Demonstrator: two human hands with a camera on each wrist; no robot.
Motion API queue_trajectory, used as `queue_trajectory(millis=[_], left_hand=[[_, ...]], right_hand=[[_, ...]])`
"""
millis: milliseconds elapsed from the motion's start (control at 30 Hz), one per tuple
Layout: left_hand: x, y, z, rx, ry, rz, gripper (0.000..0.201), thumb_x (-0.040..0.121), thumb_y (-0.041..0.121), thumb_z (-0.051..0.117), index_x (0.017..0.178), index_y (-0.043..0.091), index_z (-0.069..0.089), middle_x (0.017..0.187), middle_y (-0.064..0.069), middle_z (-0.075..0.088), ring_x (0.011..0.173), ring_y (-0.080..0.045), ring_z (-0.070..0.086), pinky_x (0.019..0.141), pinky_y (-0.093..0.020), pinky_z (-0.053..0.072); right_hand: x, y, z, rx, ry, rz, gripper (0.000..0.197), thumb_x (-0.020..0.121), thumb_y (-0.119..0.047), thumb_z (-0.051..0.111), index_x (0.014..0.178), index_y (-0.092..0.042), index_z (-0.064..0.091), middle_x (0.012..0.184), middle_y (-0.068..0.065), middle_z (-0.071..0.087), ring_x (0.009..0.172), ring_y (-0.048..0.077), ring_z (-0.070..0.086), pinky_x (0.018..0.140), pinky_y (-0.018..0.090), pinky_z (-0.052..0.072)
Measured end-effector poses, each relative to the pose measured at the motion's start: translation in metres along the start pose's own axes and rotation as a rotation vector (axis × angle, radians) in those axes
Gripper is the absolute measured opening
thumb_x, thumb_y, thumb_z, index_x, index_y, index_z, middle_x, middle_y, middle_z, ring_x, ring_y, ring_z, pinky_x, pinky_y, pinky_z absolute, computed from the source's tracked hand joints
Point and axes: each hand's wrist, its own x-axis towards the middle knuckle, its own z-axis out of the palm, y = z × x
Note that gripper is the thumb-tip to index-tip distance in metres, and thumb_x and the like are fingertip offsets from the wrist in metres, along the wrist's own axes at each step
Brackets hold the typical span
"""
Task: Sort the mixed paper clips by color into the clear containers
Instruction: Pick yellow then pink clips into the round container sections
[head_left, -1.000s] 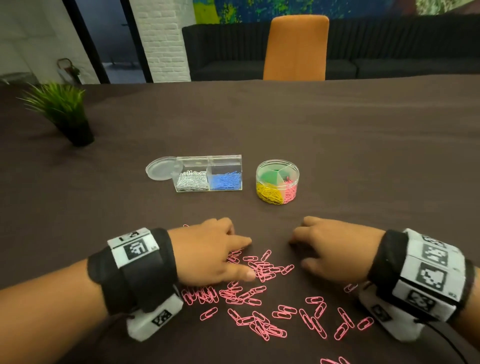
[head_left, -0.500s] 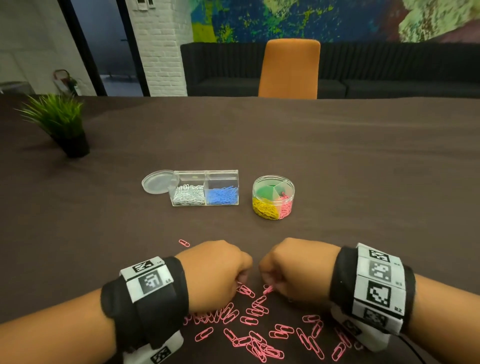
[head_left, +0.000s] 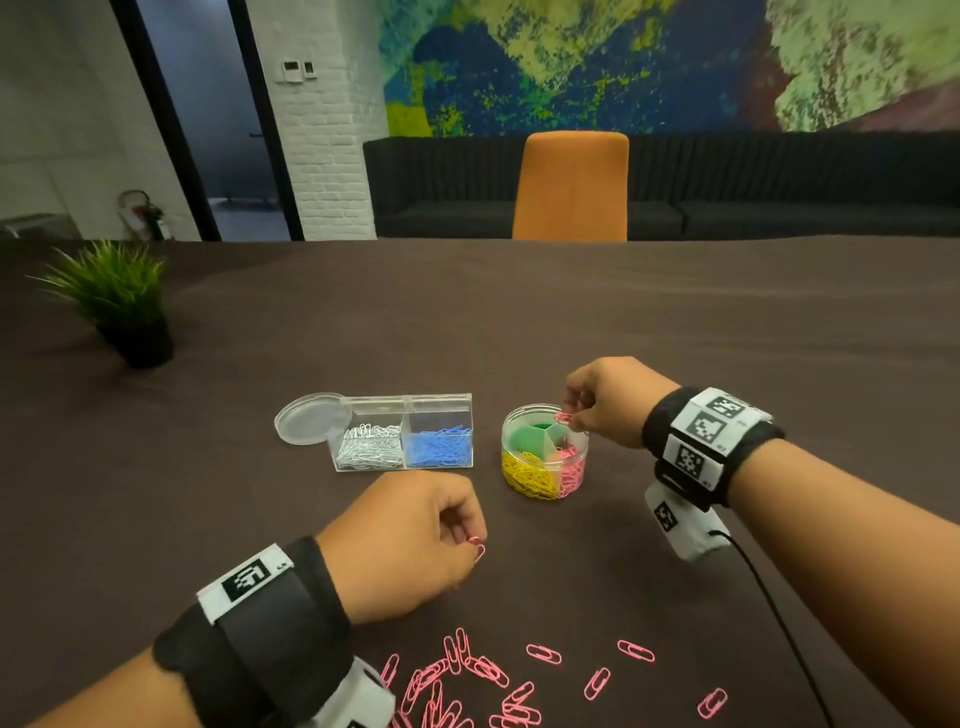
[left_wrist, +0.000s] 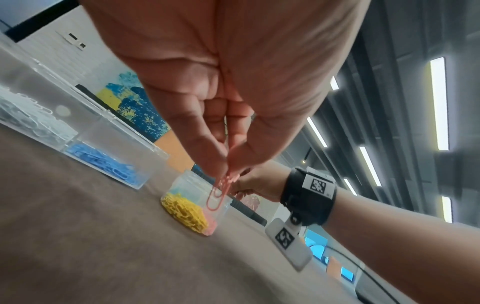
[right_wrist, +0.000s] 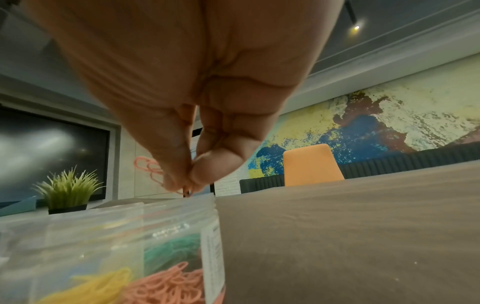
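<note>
Under our right hand (head_left: 605, 402), pinching pink clips (head_left: 563, 417), sits the round container (head_left: 544, 451); our left hand (head_left: 402, 540) pinches another clip (head_left: 478, 552). White, blue, yellow, green look sorted; loose pink clips (head_left: 488, 675) remain behind our hands.

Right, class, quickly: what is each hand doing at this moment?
Left hand: pinches pink paper clips above the table.
Right hand: pinches pink clips over the round container.
</note>
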Motion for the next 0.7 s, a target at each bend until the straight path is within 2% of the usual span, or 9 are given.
queue_trajectory(millis=[133,167,233,300,367,467,500,600,700], left_hand=[[0.017,0.011,-0.005,-0.162,0.112,-0.027,0.015,0.079,0.001,0.072,0.074,0.014,0.067,0.061,0.003,0.069,0.052,-0.001,0.062,0.055,-0.015,0.046],[0.024,0.014,-0.006,-0.219,0.140,-0.036,0.014,0.080,-0.001,0.071,0.074,0.011,0.066,0.061,-0.001,0.070,0.054,-0.004,0.065,0.057,-0.018,0.050],[0.038,0.019,-0.006,-0.330,0.201,-0.058,0.013,0.079,-0.005,0.071,0.076,0.006,0.065,0.066,-0.013,0.071,0.060,-0.016,0.071,0.068,-0.032,0.056],[0.057,0.023,-0.003,-0.428,0.250,-0.072,0.011,0.079,-0.008,0.070,0.078,0.002,0.064,0.067,-0.019,0.069,0.062,-0.029,0.070,0.072,-0.043,0.058],[0.078,0.028,0.004,-0.464,0.278,-0.071,0.009,0.078,-0.007,0.070,0.078,0.000,0.064,0.065,-0.016,0.068,0.063,-0.029,0.066,0.073,-0.049,0.058],[0.109,0.034,0.016,-0.456,0.302,-0.074,0.012,0.073,-0.002,0.071,0.073,0.008,0.064,0.070,-0.018,0.071,0.067,-0.032,0.070,0.075,-0.056,0.058],[0.117,0.035,0.020,-0.437,0.307,-0.084,0.014,0.072,-0.001,0.070,0.071,0.011,0.064,0.070,-0.016,0.071,0.068,-0.032,0.071,0.074,-0.056,0.058],[0.139,0.039,0.033,-0.306,0.318,-0.089,0.014,0.068,0.005,0.069,0.069,0.019,0.066,0.064,-0.001,0.070,0.068,-0.025,0.072,0.071,-0.048,0.060],[0.154,0.042,0.040,-0.112,0.277,-0.097,0.012,0.066,0.012,0.070,0.067,0.024,0.066,0.066,0.008,0.068,0.071,-0.017,0.069,0.070,-0.036,0.059]], right_hand=[[0.005,0.001,-0.001,-0.003,-0.010,-0.007,0.009,0.084,-0.016,0.071,0.088,-0.023,0.072,0.077,-0.014,0.061,0.078,0.010,0.059,0.072,0.024,0.046],[0.005,0.001,0.000,0.000,-0.017,-0.013,0.011,0.084,-0.015,0.071,0.091,-0.024,0.073,0.078,-0.015,0.062,0.080,0.010,0.059,0.074,0.025,0.048],[0.003,0.001,0.003,0.004,-0.032,-0.030,0.016,0.085,-0.015,0.069,0.095,-0.026,0.074,0.082,-0.016,0.064,0.084,0.009,0.061,0.078,0.025,0.050],[0.002,0.004,0.004,0.023,-0.026,-0.042,0.019,0.085,-0.013,0.068,0.099,-0.025,0.074,0.089,-0.013,0.067,0.088,0.009,0.063,0.082,0.026,0.052],[0.000,0.008,0.004,0.078,0.012,-0.044,0.021,0.084,-0.010,0.067,0.097,-0.025,0.074,0.092,-0.010,0.069,0.089,0.010,0.064,0.083,0.027,0.052],[-0.006,0.017,0.003,0.181,0.107,-0.020,0.022,0.082,-0.006,0.062,0.091,-0.024,0.071,0.087,-0.009,0.069,0.084,0.010,0.064,0.078,0.026,0.052],[-0.008,0.020,0.003,0.200,0.125,-0.010,0.022,0.082,-0.005,0.061,0.089,-0.024,0.070,0.086,-0.009,0.069,0.082,0.010,0.064,0.075,0.025,0.051],[-0.017,0.028,0.008,0.227,0.143,0.009,0.019,0.082,-0.008,0.063,0.085,-0.026,0.069,0.078,-0.012,0.065,0.075,0.006,0.060,0.068,0.022,0.046],[-0.021,0.033,0.012,0.236,0.157,0.012,0.016,0.083,-0.011,0.064,0.085,-0.026,0.069,0.079,-0.011,0.066,0.078,0.006,0.061,0.070,0.022,0.049]])
